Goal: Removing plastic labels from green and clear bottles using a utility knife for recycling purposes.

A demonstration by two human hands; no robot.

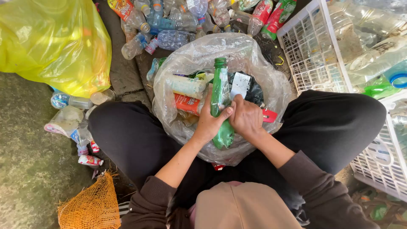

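A green plastic bottle (220, 89) with a green neck ring points away from me over a clear plastic bag (199, 55) between my knees. My left hand (210, 121) wraps the bottle's middle from the left. Touching the bottle's right side, my right hand (246, 116) has its fingers curled and seems to pinch something small against it. The bag holds crushed bottles and torn labels, red, white and black.
A pile of empty clear bottles (169, 25) lies ahead. A full yellow bag (51, 42) sits at left, an orange net sack (91, 208) at lower left. White plastic crates (313, 51) with bottles stand at right. Loose bottles (70, 101) lie by my left knee.
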